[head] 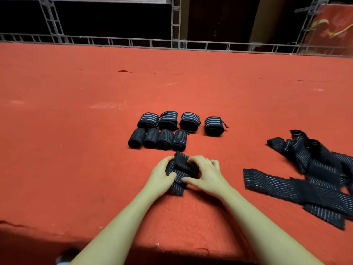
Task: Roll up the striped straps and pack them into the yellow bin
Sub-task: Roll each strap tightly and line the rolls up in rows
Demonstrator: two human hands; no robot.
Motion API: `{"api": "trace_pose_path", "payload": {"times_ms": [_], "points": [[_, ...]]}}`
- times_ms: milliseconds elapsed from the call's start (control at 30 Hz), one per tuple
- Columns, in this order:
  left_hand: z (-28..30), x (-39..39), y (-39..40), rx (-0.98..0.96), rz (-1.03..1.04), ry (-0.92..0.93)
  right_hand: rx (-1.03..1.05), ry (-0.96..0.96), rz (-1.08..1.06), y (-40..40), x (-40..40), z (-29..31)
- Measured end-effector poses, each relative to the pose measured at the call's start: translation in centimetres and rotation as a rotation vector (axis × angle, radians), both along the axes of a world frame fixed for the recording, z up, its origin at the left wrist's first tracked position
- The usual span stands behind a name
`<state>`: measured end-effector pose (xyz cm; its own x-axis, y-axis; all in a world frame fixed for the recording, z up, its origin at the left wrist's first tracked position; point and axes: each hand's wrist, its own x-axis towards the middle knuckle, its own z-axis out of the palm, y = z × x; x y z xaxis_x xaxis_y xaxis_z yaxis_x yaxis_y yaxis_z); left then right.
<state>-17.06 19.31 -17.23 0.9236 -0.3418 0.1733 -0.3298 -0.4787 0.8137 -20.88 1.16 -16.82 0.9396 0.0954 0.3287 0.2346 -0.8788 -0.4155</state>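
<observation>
We are partway through rolling one strap [180,174] on the red carpeted counter [76,131], and the step goes best if we keep the roll tight and square. Our left hand [161,178] curls round the left end of the bundle with its thumb laid over the flat tail, while our right hand [207,175] has its fingers hooked over the top of the roll and its thumb stretched along the near side. We should press down evenly from both ends, keep the strap's edges lined up so the coil does not cone, and draw the loose tail taut before each turn. That tail looks short, so we judge this roll is close to finished.

Going from the biggest thing down: the heap of unrolled straps [313,176] lies well to our right, long dark bands with thin pale stripes, tangled and overlapping, one stretched flat toward us. Beyond our hands sit the finished rolls: a far row of four wide-striped rolls [180,122], three of them close together and the fourth a little apart, and just in front a near row of four finer-striped rolls [158,139], side by side and touching. The strap in hand is the smallest, dark with fine pale lines, lying just before the near row.

The yellow bin is not in view, so packing has yet to begin.
</observation>
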Motion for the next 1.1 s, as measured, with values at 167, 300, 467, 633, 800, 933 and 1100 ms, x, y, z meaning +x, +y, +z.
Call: {"api": "trace_pose_path", "payload": {"times_ms": [167,300,467,633,800,933,1100], "points": [[-0.9,-0.6,0.7,-0.12,0.095,-0.074,-0.04,-0.03,0.138,1.3,0.4,-1.0],[-1.2,-1.0,0.6,-0.103,0.103,-0.159,-0.048,0.0,0.129,1.8,0.5,-1.9],[-1.8,-0.7,0.7,-0.036,0.049,-0.166,-0.098,-0.286,-0.008,2.5,0.3,-3.4],[-2.0,-0.6,0.5,-0.012,0.033,-0.174,-0.121,-0.453,-0.107,2.7,0.0,-2.9],[-2.1,-0.5,0.5,0.017,0.048,-0.194,-0.1,-0.303,-0.005,2.6,-0.3,-3.0],[-2.4,-0.7,0.2,0.096,0.101,-0.28,-0.129,-0.243,0.031,2.6,0.0,-3.3],[-2.2,-0.9,0.1,0.031,0.076,-0.226,-0.141,-0.248,-0.07,2.9,0.0,-3.1]]}}
